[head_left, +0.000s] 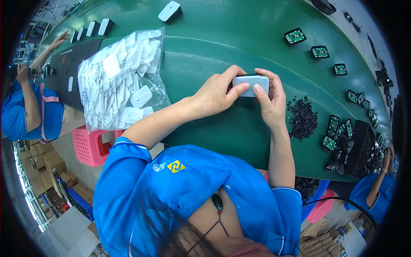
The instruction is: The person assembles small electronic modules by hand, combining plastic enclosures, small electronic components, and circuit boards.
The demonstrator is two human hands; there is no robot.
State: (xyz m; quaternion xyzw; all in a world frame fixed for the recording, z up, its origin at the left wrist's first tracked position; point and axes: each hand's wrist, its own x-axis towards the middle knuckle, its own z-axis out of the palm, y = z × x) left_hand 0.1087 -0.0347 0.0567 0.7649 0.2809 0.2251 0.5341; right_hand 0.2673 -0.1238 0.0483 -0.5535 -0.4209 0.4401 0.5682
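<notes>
Above the green worktable, both my hands grip a small rounded casing [250, 79] with a pale grey-white cover facing up and a dark body behind. My left hand [222, 89] is closed around its left end, thumb pressed on the cover. At the right end, my right hand [271, 96] wraps round it, its thumb also on the cover. To the right of my right hand lies a heap of small black parts [303, 118]. Left of my left forearm rests a clear plastic bag [124, 77] full of white covers.
A closed casing [170, 11] stands at the far side, with several more at the far left. Open black casings with green circuit boards [295, 36] line the right side. A black box [360, 147] sits at the right edge. Co-workers sit left and right; a pink stool [89, 145] stands left.
</notes>
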